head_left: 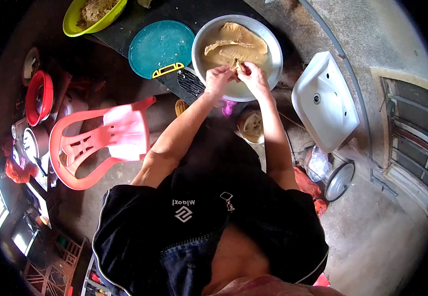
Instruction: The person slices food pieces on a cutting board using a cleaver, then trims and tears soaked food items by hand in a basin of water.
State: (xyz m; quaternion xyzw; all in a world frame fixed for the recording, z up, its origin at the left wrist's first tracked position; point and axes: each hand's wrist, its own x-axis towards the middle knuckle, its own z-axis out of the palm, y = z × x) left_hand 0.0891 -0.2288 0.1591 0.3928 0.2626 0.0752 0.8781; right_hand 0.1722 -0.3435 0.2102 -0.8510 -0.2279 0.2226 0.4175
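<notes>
A large metal basin (276,56) holds cloudy liquid with pale tan, wrinkled pieces (241,33) in it. Over its near part, both my hands pinch a small tan piece (238,65) between them. My left hand (218,80) grips it from the left, fingers closed. From the right, my right hand (254,78) has its fingers closed on the same piece. Left of the basin lies a round teal board (160,47) with a yellow handle and small crumbs on it.
A yellow-green bowl (71,24) of shredded material stands at the upper left. A pink plastic chair (125,130) is at the left, and a white sink (326,106) at the right. Below the basin sits a small container (251,127).
</notes>
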